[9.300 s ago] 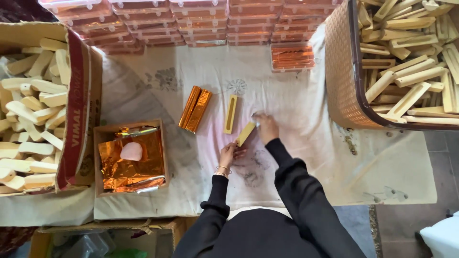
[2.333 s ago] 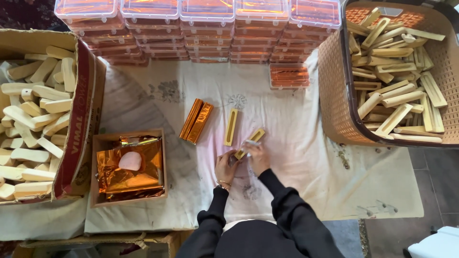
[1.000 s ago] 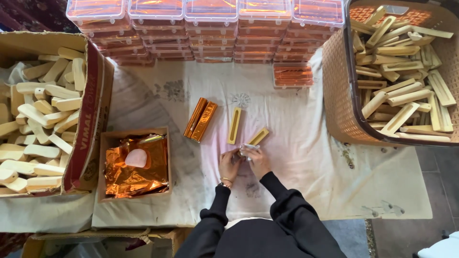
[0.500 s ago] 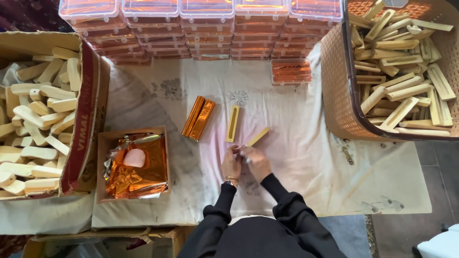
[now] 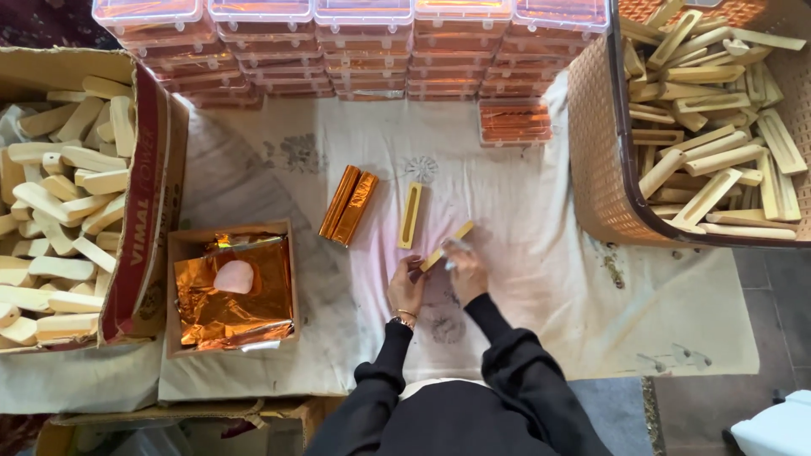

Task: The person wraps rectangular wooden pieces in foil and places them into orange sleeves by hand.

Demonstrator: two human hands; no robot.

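My fingers (image 5: 412, 272) of the left hand (image 5: 406, 287) pinch the near end of a pale wooden stick (image 5: 448, 246); my right hand (image 5: 466, 268) presses a small cloth (image 5: 456, 247) on it. Just beyond lies a grooved stick (image 5: 410, 215), then two gold-foil bars (image 5: 348, 205), all on the white sheet (image 5: 549, 279).

You wore long black sleeves (image 5: 515, 371) on both arms, bunched into folds near the elbows, and thin bangles (image 5: 403, 317) circled your left wrist.
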